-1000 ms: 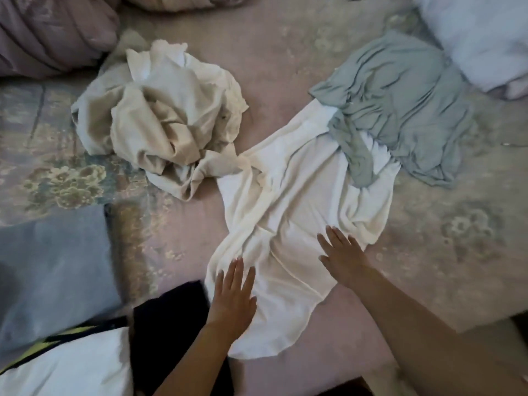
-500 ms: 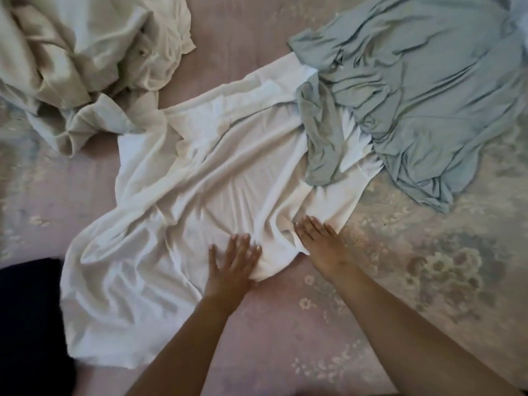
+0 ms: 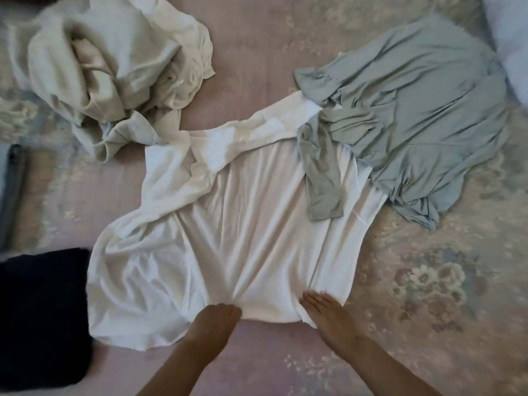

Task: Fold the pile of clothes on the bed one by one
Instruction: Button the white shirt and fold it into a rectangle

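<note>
A white garment [image 3: 251, 224] lies spread and wrinkled across the middle of the bed. My left hand [image 3: 217, 318] is at its near hem with fingers curled into the cloth, and creases fan out from that spot. My right hand [image 3: 323, 307] lies flat on the hem a little to the right, fingers straight. A grey-green garment [image 3: 414, 110] lies at the upper right, with one sleeve draped over the white garment's far right part. A crumpled beige garment [image 3: 114, 67] sits at the upper left, touching the white garment's far corner.
The bed has a pink floral cover [image 3: 428, 295]. A black folded garment [image 3: 43, 310] lies at the lower left beside the white one. A grey item [image 3: 14, 190] shows at the left edge, and a white pillow [image 3: 511, 38] at the top right corner.
Both hands slid back along the white garment to its near hem, stretching it flatter. My left hand went from flat to gripping the hem. The view moved closer.
</note>
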Demonstrator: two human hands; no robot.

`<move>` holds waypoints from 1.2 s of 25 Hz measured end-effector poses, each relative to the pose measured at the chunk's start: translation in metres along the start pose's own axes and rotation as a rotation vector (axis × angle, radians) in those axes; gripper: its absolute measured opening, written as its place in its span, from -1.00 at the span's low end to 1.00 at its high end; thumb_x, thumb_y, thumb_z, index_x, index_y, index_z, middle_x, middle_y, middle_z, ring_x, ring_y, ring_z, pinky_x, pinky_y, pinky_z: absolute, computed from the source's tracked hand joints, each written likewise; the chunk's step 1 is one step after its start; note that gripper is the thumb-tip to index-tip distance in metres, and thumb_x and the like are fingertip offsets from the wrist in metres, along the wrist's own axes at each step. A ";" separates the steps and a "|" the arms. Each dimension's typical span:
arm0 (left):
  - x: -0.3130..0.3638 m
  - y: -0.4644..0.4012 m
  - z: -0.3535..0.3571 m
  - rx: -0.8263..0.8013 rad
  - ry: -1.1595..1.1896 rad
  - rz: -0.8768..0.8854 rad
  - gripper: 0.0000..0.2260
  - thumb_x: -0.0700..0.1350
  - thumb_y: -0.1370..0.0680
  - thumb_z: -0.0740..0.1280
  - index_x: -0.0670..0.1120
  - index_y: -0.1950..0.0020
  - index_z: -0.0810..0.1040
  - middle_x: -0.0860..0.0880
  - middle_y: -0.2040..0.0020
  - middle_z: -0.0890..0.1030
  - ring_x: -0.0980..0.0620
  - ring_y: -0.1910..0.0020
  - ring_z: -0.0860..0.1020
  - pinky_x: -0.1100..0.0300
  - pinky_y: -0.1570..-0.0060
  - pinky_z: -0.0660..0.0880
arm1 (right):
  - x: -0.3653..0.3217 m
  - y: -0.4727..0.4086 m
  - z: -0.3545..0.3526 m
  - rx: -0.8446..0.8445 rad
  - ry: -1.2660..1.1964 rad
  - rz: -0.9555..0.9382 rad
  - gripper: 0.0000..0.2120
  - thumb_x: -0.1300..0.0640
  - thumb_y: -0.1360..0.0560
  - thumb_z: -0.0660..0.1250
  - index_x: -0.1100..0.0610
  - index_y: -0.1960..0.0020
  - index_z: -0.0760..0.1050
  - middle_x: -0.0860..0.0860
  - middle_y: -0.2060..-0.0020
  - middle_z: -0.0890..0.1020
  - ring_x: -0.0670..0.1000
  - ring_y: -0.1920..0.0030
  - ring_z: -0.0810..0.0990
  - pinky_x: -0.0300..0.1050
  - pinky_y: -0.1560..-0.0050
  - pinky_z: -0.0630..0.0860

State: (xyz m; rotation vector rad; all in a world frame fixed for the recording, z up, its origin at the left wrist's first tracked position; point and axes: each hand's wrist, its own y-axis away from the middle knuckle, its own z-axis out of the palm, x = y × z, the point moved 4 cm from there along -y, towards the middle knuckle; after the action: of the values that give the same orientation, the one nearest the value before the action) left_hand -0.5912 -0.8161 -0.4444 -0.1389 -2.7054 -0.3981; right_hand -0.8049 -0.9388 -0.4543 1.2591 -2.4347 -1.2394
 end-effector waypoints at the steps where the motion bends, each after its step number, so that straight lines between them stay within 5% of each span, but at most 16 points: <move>1: -0.001 0.002 -0.007 0.011 -0.028 0.006 -0.53 -0.01 -0.20 0.58 -0.01 -0.01 0.47 -0.01 0.21 0.67 0.06 0.30 0.63 0.20 0.23 0.52 | -0.003 0.006 -0.014 0.036 0.024 0.009 -0.56 -0.04 -0.30 0.53 0.16 -0.10 0.62 0.05 -0.03 0.68 -0.01 -0.01 0.68 -0.16 -0.41 0.01; 2: -0.003 0.001 -0.014 0.042 -0.046 0.016 -0.66 0.10 -0.44 0.38 -0.03 -0.14 0.51 -0.08 0.01 0.68 0.01 0.09 0.65 0.13 0.00 0.46 | -0.003 0.010 -0.027 0.042 0.027 0.009 -0.48 -0.20 -0.55 0.19 0.20 -0.23 0.53 0.08 -0.17 0.62 0.02 -0.14 0.62 -0.15 -0.41 0.04; 4: -0.004 -0.023 -0.026 -0.026 -0.068 0.013 -0.49 0.16 -0.64 -0.06 -0.07 -0.29 0.53 -0.15 -0.26 0.57 -0.06 -0.21 0.56 0.00 -0.22 0.33 | 0.006 0.002 -0.056 0.124 -0.025 -0.029 -0.01 -0.41 -0.40 -0.44 0.24 -0.50 0.15 0.03 -0.49 0.17 -0.02 -0.48 0.18 -0.15 -0.47 -0.12; 6: -0.003 -0.073 -0.037 -0.011 -0.104 -0.048 -0.41 0.17 -0.65 -0.18 -0.09 -0.35 0.49 -0.16 -0.36 0.48 -0.08 -0.32 0.48 -0.06 -0.28 0.41 | 0.032 -0.016 -0.085 0.153 -0.071 0.056 0.07 -0.45 -0.23 -0.59 0.14 -0.55 -0.16 -0.06 -0.49 -0.19 -0.09 -0.50 -0.22 -0.15 -0.47 -0.20; 10: 0.001 -0.174 -0.019 0.028 -0.203 -0.238 -0.41 0.22 -0.57 -0.11 -0.06 -0.52 0.16 -0.17 -0.53 0.14 -0.14 -0.50 0.19 -0.24 -0.40 0.13 | 0.088 -0.074 -0.131 0.242 0.020 0.260 -0.36 -0.15 -0.63 -0.08 0.14 -0.55 -0.22 0.08 -0.55 -0.16 0.04 -0.54 -0.17 -0.03 -0.49 -0.10; 12: 0.000 -0.199 0.012 0.050 -0.177 -0.341 -0.37 0.28 -0.53 -0.03 -0.06 -0.49 0.25 -0.21 -0.49 0.22 -0.21 -0.47 0.20 -0.33 -0.38 -0.05 | 0.115 -0.107 -0.144 0.225 0.030 0.289 -0.25 -0.15 -0.60 0.10 0.12 -0.54 -0.28 0.09 -0.53 -0.24 0.08 -0.53 -0.25 0.06 -0.49 -0.15; 15: -0.004 -0.211 0.042 0.085 -0.166 -0.417 -0.33 0.34 -0.56 -0.14 -0.03 -0.52 0.16 -0.18 -0.52 0.17 -0.18 -0.53 0.04 -0.34 -0.39 -0.21 | 0.142 -0.152 -0.151 0.259 0.169 0.186 -0.30 -0.15 -0.61 0.05 0.05 -0.55 -0.27 0.04 -0.53 -0.24 0.06 -0.53 -0.26 0.12 -0.47 -0.22; 17: -0.005 -0.210 0.047 0.166 -0.168 -0.418 -0.33 0.35 -0.56 -0.17 -0.03 -0.53 0.09 -0.17 -0.55 0.08 -0.14 -0.55 -0.10 -0.34 -0.40 -0.19 | 0.149 -0.160 -0.156 0.363 0.245 0.020 -0.49 0.06 -0.62 -0.07 0.12 -0.55 -0.01 0.09 -0.54 0.05 0.07 -0.53 0.03 0.01 -0.49 -0.05; 19: -0.007 -0.210 0.049 0.183 -0.212 -0.425 -0.33 0.35 -0.55 -0.15 -0.03 -0.53 0.09 -0.17 -0.56 0.06 -0.13 -0.55 -0.11 -0.35 -0.39 -0.12 | 0.163 -0.147 -0.188 0.592 0.199 -0.123 -0.54 0.13 -0.53 0.00 0.21 -0.34 0.45 0.18 -0.25 0.55 0.14 -0.22 0.56 -0.08 -0.25 0.41; 20: -0.008 -0.212 0.050 0.187 -0.222 -0.427 -0.32 0.36 -0.55 -0.14 -0.04 -0.54 0.10 -0.18 -0.55 0.08 -0.13 -0.55 -0.09 -0.35 -0.38 -0.08 | 0.182 -0.136 -0.221 0.718 0.099 -0.089 -0.60 0.14 -0.52 0.06 0.21 -0.22 0.54 0.19 -0.06 0.64 0.17 -0.03 0.64 -0.05 -0.06 0.49; 22: -0.009 -0.213 0.050 0.185 -0.232 -0.426 -0.30 0.37 -0.55 -0.12 -0.03 -0.56 0.05 -0.16 -0.56 0.07 -0.14 -0.55 -0.05 -0.36 -0.37 -0.02 | 0.232 -0.112 -0.299 0.808 -0.041 0.136 -0.71 0.19 -0.58 0.10 0.23 -0.21 0.48 0.26 0.02 0.61 0.25 0.04 0.59 0.05 0.08 0.44; 26: -0.008 -0.215 0.047 0.213 -0.238 -0.419 -0.31 0.36 -0.55 -0.16 0.00 -0.57 -0.06 -0.13 -0.57 -0.03 -0.15 -0.55 -0.06 -0.37 -0.37 -0.05 | 0.353 -0.057 -0.429 1.098 0.000 0.673 -0.70 0.22 -0.60 0.06 0.33 -0.24 0.37 0.39 -0.15 0.49 0.37 -0.17 0.46 0.17 -0.12 0.38; 30: -0.004 -0.221 0.045 0.216 -0.250 -0.427 -0.31 0.36 -0.55 -0.18 0.00 -0.57 -0.08 -0.13 -0.57 -0.07 -0.14 -0.55 -0.07 -0.36 -0.38 -0.09 | 0.365 -0.074 -0.396 0.827 -0.056 0.671 -0.59 0.12 -0.57 0.08 0.37 -0.30 0.33 0.39 -0.26 0.42 0.36 -0.28 0.39 0.17 -0.28 0.34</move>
State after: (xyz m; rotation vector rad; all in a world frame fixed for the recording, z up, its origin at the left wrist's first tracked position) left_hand -0.6376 -1.0140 -0.5419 0.4876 -2.9972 -0.2139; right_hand -0.8150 -1.4690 -0.3345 0.3656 -3.1136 -0.0797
